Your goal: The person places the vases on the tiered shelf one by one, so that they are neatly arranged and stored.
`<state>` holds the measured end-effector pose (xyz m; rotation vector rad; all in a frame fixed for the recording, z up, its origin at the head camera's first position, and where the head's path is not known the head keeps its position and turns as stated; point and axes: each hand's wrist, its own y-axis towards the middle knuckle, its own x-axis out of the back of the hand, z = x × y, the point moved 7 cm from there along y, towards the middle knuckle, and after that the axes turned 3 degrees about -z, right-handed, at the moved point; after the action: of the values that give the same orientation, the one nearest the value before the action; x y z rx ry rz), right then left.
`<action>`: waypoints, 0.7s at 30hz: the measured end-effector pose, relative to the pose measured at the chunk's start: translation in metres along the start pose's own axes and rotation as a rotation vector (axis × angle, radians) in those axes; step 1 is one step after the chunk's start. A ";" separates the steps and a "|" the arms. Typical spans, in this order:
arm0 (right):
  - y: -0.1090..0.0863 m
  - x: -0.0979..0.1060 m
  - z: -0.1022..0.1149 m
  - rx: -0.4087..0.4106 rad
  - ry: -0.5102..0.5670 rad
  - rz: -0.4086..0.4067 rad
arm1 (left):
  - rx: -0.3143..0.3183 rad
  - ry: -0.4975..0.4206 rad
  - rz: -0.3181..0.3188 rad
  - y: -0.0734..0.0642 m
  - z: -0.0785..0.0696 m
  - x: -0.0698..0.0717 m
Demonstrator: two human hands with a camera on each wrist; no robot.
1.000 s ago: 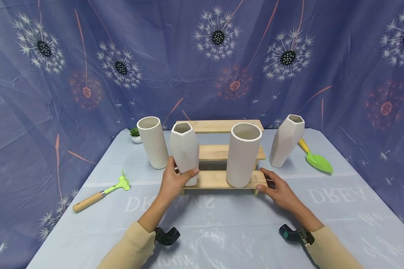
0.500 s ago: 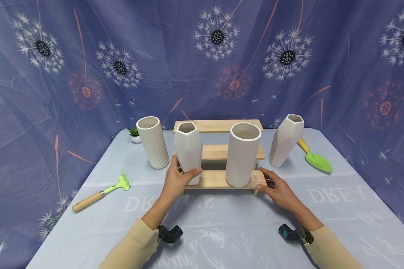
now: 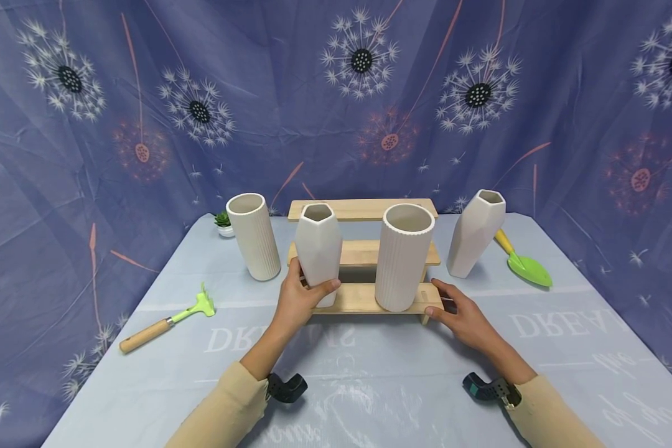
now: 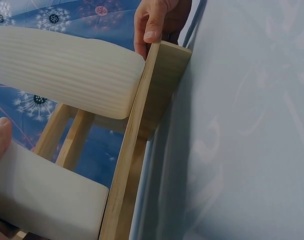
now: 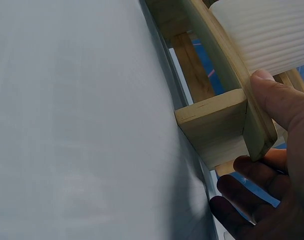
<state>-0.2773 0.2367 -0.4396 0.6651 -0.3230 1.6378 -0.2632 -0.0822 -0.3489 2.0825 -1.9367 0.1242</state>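
Note:
My left hand (image 3: 298,298) grips the lower part of a white faceted vase (image 3: 318,246), which stands upright at the left of the lowest step of a wooden tiered shelf (image 3: 355,297). In the left wrist view the base of this vase (image 4: 52,195) meets the board. My right hand (image 3: 463,316) pinches the right end of that step, thumb on top and fingers below, as the right wrist view shows of the board (image 5: 264,130). Between the hands, a white ribbed cylindrical vase (image 3: 405,261) stands on the same step, touched by neither hand.
Another ribbed vase (image 3: 254,239) stands left of the shelf, and a second faceted vase (image 3: 475,236) to its right. A small potted succulent (image 3: 224,224) is at the back left. A green hand rake (image 3: 168,320) lies left, a green trowel (image 3: 529,269) right.
My left hand has moved the faceted vase to the right along the lowest step, nearer the ribbed vase. My right hand stays on the step's end.

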 end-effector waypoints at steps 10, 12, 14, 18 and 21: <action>-0.001 0.001 -0.001 -0.003 -0.009 -0.005 | -0.024 -0.007 -0.002 0.014 0.029 -0.006; -0.001 0.001 -0.001 -0.004 -0.012 -0.005 | -0.032 -0.006 -0.002 0.014 0.029 -0.005; -0.001 0.001 -0.001 -0.006 -0.015 -0.005 | -0.037 -0.001 -0.001 0.013 0.028 -0.005; -0.001 0.001 0.000 -0.009 -0.012 -0.003 | -0.042 0.005 0.004 0.012 0.026 -0.005; -0.001 0.000 0.000 -0.014 -0.012 -0.001 | -0.037 0.004 0.007 0.011 0.026 -0.004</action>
<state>-0.2766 0.2372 -0.4396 0.6650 -0.3425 1.6299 -0.2779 -0.0857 -0.3733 2.0500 -1.9298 0.0928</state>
